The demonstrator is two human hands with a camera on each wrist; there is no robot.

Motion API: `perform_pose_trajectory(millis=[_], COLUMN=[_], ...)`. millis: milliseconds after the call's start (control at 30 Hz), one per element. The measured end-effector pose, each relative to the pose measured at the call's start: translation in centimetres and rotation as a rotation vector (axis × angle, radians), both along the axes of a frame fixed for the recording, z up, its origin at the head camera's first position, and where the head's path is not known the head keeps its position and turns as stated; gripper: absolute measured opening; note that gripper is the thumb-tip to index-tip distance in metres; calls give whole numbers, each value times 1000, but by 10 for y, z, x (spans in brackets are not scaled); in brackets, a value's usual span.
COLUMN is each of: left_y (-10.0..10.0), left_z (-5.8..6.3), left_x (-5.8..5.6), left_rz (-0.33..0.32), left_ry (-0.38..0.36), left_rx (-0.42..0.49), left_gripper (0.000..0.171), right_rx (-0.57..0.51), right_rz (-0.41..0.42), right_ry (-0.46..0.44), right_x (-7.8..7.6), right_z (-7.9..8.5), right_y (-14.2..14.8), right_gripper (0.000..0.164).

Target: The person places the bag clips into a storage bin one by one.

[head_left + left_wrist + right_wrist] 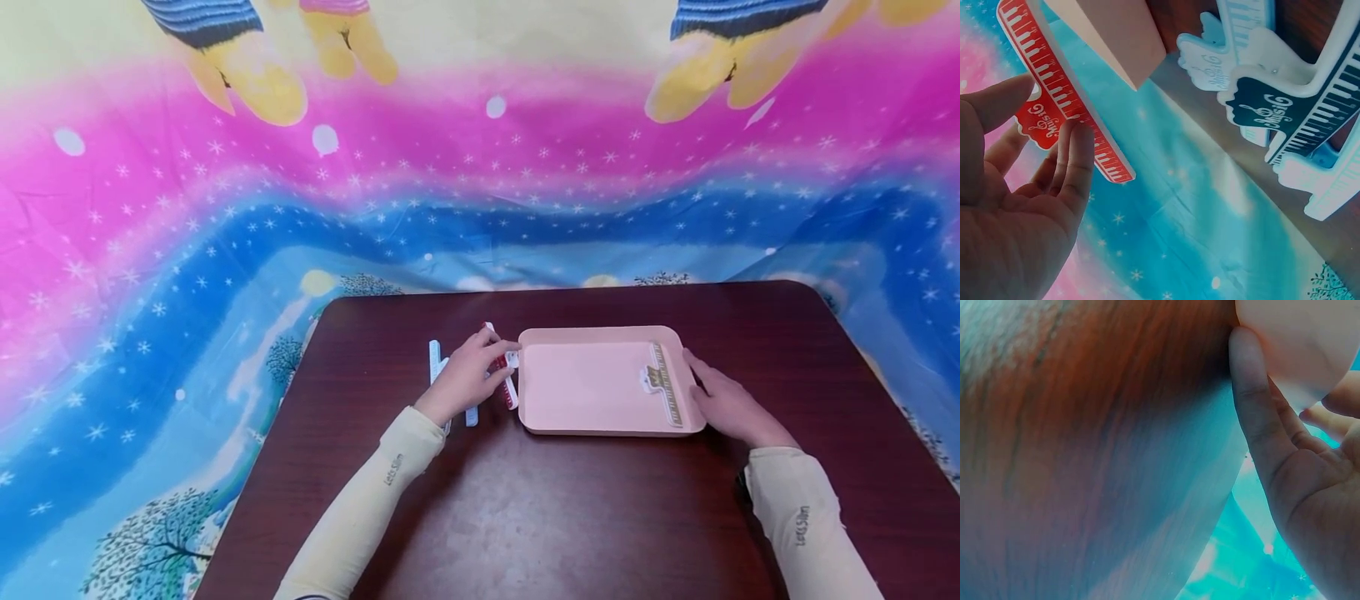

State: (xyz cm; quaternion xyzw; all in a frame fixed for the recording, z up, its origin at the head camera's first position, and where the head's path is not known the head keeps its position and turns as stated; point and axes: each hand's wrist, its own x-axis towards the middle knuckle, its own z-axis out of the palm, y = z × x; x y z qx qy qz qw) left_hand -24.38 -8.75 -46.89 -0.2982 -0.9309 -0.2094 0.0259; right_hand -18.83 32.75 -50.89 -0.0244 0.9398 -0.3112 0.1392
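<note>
My left hand (467,377) pinches a red piano-key clip (1054,81) marked "Music" between thumb and fingers, just left of a pink rectangular tray (577,387). In the head view the hand covers part of this clip. Inside the tray, along its right end, lies a clip with gold-toned keys (666,387). Against the tray's right side rests my right hand (727,404), thumb and fingers touching the outer wall. Left of the red clip are more clips of the same kind, partly hidden by my left hand: light blue (1204,62), black (1257,103) and white (1329,178).
Everything stands on a dark reddish-brown table (570,517) with rounded far corners. Behind and beside it hangs a printed cloth (465,183) in pink and blue with snowflakes, close to the table's far edge.
</note>
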Motion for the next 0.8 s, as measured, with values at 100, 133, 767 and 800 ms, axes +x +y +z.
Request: perform_pose_trajectory(millis=[100, 133, 767, 800], left_y=[1, 0, 0, 0], left_z=[2, 2, 0, 0], left_x=[1, 1, 0, 0], left_rz=[-5, -7, 0, -2], left_ry=[12, 16, 58, 60], left_rx=[18, 25, 294, 298], left_gripper=[37, 36, 28, 27], right_rx=[-7, -9, -11, -11], right_rz=[-4, -4, 12, 12], right_ry=[-6, -5, 10, 8], right_x=[1, 1, 2, 1], right_z=[-1, -1, -1, -1], right_y=[1, 0, 1, 1], right_gripper=[68, 68, 67, 67])
